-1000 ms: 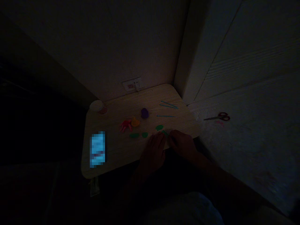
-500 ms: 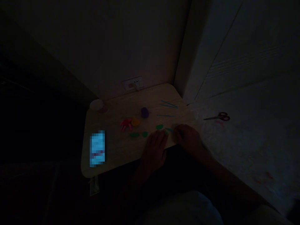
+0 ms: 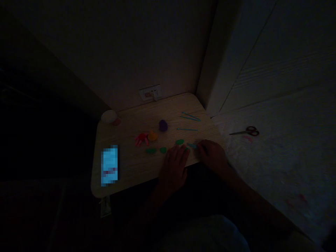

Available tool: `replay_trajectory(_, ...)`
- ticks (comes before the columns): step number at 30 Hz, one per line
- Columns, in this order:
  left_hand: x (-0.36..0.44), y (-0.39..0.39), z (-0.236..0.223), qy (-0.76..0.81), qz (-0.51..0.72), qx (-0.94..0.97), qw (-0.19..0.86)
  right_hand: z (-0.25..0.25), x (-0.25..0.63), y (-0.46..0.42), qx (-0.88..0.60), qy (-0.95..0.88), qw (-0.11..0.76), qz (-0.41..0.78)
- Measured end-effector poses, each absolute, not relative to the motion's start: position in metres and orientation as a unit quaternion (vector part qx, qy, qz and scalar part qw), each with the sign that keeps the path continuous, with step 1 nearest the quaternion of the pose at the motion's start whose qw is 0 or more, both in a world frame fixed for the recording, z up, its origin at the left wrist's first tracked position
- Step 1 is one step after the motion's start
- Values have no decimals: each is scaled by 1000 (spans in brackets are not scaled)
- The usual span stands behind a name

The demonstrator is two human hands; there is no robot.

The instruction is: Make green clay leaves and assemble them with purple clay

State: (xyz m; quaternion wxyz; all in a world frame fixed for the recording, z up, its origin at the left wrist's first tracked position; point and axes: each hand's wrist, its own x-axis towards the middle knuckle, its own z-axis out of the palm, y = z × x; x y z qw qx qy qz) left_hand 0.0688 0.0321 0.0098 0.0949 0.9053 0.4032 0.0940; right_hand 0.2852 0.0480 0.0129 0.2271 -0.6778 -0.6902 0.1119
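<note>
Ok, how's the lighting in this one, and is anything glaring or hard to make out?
Head view: very dim overall, picture's left side nearly black; the pixelated blue rectangle is the brightest patch. Same head view: left hand and right hand are dark, finger detail hard to tell, though green pieces and held blue tool show their color.

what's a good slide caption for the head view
Left hand at a green piece, right hand holding a blue tool at a dimly lit table.

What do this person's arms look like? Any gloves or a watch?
The left grip and right grip are bare hands, no gloves. The right forearm looks bare too, with no watch I can see. It's too dark to make out sleeves.
</note>
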Motion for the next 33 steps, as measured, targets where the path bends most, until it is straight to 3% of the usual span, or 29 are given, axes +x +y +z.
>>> replay_trajectory(13,69,40,12,390,152,897,144,11,281,45,-704,-648,237,171)
replay_trajectory(21,61,35,8,420,269,855,143,13,276,46,-680,-672,229,181)
replay_trajectory(33,70,36,9,448,183,869,100,16,268,54,-623,-720,216,217)
